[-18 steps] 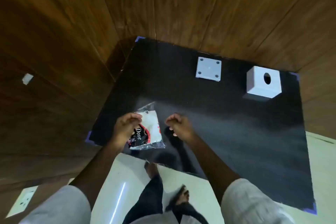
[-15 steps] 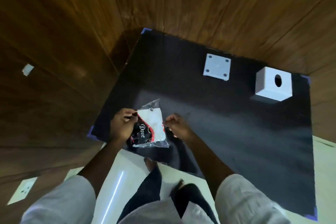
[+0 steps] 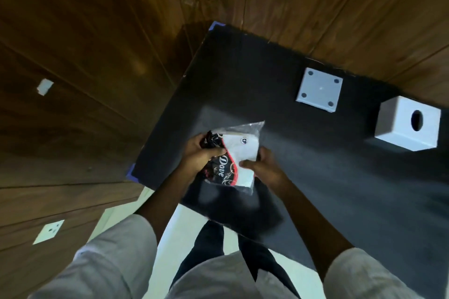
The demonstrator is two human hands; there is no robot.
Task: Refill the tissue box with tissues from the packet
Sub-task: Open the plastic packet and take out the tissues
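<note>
A clear plastic tissue packet (image 3: 237,154) with black, red and white print and white tissues inside is held up over the near left part of the black table (image 3: 328,177). My left hand (image 3: 199,153) grips its left side. My right hand (image 3: 263,167) grips its lower right side, thumb on the front. A white cube tissue box (image 3: 401,128) with a dark oval hole in its top stands at the far right of the table. A flat white square lid (image 3: 319,89) with dark corner dots lies left of the box.
Brown wooden panel walls (image 3: 97,31) close the table in at the back and left. A white wall socket (image 3: 48,230) sits low at left. Pale floor (image 3: 184,230) and my dark trouser legs show below the table's near edge.
The packet has come up off the table. My right hand, apart from it before, now holds its right side. My left hand has shifted its grip along the left side.
</note>
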